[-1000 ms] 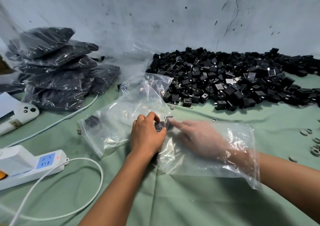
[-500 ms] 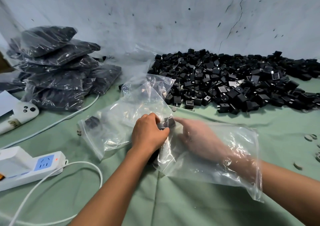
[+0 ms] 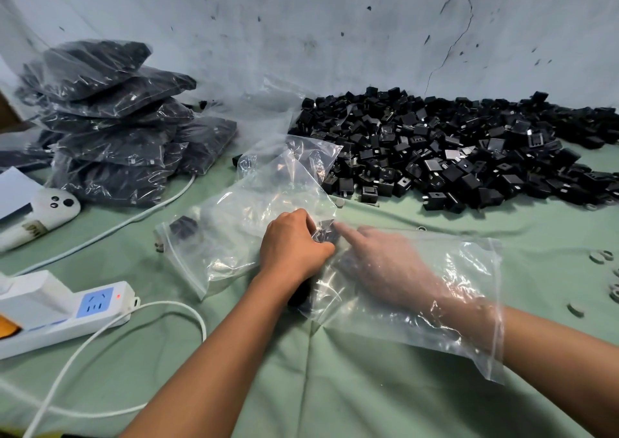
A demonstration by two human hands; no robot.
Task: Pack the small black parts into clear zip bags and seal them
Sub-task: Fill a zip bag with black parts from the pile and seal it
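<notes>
Left grip (image 3: 294, 245) curls around a black part (image 3: 326, 233) through the bag (image 3: 435, 303); right hand (image 3: 385, 263), fingers straight, lies inside the bag, touching the part from the right

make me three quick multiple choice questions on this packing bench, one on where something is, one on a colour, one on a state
1. Where is the stack of filled bags?
A. far left, by the wall
B. right of the loose parts
C. under the power strip

2. What colour is the cloth on the table?
A. red
B. pale green
C. black

3. Where is the right hand?
A. resting on the power strip
B. inside a clear zip bag
C. on the stack of filled bags

Answers: 1 A, the stack sits far left of the pile of loose black parts. 2 B, the cloth is pale green. 3 B, the clear zip bag covers hand and wrist, while the left hand grips its end.
</notes>
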